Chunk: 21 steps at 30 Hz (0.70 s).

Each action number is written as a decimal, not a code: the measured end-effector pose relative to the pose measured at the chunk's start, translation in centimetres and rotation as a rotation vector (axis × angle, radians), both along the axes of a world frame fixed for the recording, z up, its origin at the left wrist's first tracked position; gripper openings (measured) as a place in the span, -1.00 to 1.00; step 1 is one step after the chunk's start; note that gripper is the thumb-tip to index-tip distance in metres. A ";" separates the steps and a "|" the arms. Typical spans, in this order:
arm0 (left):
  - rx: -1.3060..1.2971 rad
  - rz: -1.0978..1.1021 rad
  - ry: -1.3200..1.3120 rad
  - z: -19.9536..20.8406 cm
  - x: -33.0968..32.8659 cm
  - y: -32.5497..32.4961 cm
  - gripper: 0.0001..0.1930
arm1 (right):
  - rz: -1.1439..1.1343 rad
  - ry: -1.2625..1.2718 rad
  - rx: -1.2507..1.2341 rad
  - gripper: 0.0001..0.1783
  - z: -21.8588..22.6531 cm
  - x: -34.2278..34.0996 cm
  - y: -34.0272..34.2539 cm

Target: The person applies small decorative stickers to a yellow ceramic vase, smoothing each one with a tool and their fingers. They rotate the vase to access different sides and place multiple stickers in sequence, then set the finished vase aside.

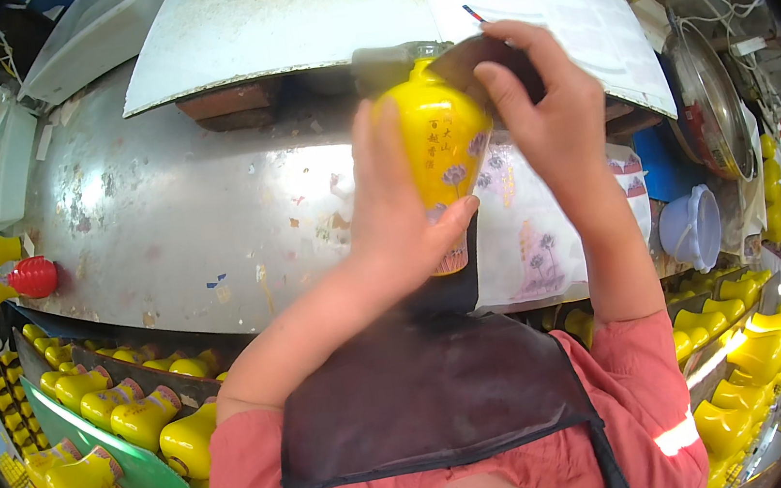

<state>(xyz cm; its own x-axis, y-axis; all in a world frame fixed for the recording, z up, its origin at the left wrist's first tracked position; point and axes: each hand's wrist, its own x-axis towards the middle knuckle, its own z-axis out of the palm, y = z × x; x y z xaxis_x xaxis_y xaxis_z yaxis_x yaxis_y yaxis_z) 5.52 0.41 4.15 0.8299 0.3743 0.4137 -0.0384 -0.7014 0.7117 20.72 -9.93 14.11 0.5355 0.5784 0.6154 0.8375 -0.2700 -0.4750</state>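
Observation:
A glossy yellow bottle with purple flower prints and a narrow neck is held over the near part of the metal table, its neck pointing away from me. My left hand wraps its left side, the thumb across the lower body; the fingers are partly blurred. In my right hand, a thin, dark brown flat piece, like a flexible scraper, is pinched between thumb and fingers. The piece's edge lies at the bottle's right shoulder, close to the neck. Beneath and right of the bottle is a printed flower sheet.
A raised white board crosses the far side, with more printed sheets. A pale bucket and a round metal pan stand right. Yellow bottles fill racks at left and right. A red ribbed object sits far left.

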 end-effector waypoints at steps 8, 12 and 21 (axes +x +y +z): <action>-0.099 0.001 -0.018 0.3 0.2 0.0 0.15 | 0.163 -0.010 -0.136 -0.80 0.8 1.6 0.7; -0.109 0.008 -0.046 0.1 0.2 0.0 0.14 | 0.123 -0.122 -0.134 -0.80 0.8 2.1 1.3; -0.458 -0.076 -0.137 0.6 1.0 3.0 -0.31 | 0.069 -0.452 0.064 -0.70 -1.2 0.3 -2.0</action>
